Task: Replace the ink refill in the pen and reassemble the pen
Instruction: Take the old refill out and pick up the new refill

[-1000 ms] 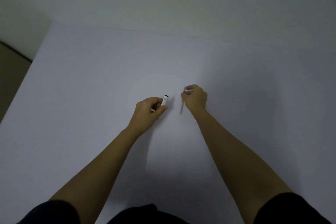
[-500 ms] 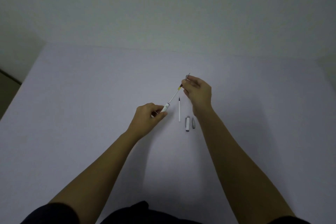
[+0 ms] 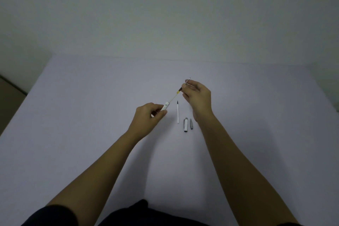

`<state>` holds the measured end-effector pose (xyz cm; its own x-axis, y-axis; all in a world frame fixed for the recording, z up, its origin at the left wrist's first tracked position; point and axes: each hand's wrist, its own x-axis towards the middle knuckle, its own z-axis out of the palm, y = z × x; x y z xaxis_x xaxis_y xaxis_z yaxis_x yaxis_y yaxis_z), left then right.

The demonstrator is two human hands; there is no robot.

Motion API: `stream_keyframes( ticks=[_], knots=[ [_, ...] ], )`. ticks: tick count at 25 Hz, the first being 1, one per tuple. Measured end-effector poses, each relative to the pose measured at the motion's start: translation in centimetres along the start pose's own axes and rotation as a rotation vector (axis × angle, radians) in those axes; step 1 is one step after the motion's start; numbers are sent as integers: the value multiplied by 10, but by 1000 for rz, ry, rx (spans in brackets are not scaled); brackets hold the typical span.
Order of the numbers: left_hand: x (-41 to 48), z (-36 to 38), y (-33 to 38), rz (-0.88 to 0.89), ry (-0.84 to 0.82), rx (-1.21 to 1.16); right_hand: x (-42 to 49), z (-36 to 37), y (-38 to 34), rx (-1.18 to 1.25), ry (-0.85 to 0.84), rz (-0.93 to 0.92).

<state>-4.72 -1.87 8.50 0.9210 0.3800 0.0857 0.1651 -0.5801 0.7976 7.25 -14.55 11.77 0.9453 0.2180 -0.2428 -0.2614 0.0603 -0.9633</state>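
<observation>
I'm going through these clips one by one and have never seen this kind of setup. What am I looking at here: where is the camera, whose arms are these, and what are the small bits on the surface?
There is no machine here. A person wears a camera on the head, so the single view looks forward and down along their own two bare arms onto a pale table.

The left hand grips a white pen barrel. The right hand pinches the far end of a thin refill, which runs slanting from the barrel's mouth up to those fingers, so part of it sits inside the barrel.

Three loose parts lie on the table between the hands: a second refill, a white cap, and a small grey tip piece beside the cap.

Which refill is the old one, the picture cannot tell.
</observation>
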Motion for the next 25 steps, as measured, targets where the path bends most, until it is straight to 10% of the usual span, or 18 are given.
stream_keyframes(
  ticks=[17, 25],
  knots=[
    [4, 4, 16, 30, 152, -99, 4, -16, 26, -287, -154, 7],
    [17, 1, 9, -31, 151, -103, 30, -71, 102, -905, 23, 62]
  ],
)
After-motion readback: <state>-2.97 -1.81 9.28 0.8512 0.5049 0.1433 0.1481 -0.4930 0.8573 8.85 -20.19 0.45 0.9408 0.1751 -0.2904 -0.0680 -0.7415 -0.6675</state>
